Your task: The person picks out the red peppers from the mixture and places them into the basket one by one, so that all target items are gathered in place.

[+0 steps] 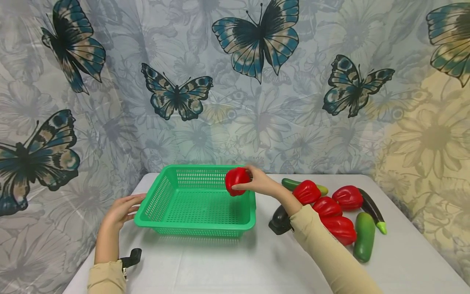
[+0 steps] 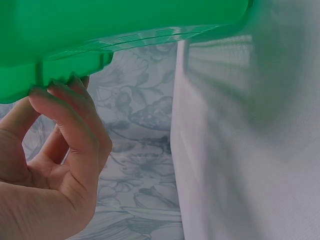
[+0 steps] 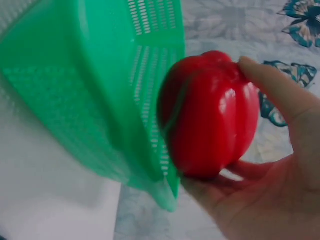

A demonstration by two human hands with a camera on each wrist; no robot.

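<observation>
A red bell pepper (image 1: 237,181) is gripped between the thumb and fingers of my right hand (image 1: 257,181). Hand and pepper are over the right side of a green plastic basket (image 1: 194,226); the right wrist view shows the pepper (image 3: 210,117) close to the slotted wall. The basket's visible floor is bare. At the basket's left rim, the fingertips of my left hand (image 1: 119,210) touch the edge, fingers loosely bent. From the left wrist, that hand (image 2: 65,145) appears under the rim (image 2: 75,67), its thumb partly hidden.
Right of the basket lie several more red bell peppers (image 1: 347,197), a green cucumber (image 1: 364,237), a long dark eggplant (image 1: 371,206), a greenish vegetable (image 1: 290,183) and a dark eggplant (image 1: 280,220) partly behind the right arm. All stand on a white table (image 1: 205,265) before a butterfly-patterned cloth (image 1: 249,139).
</observation>
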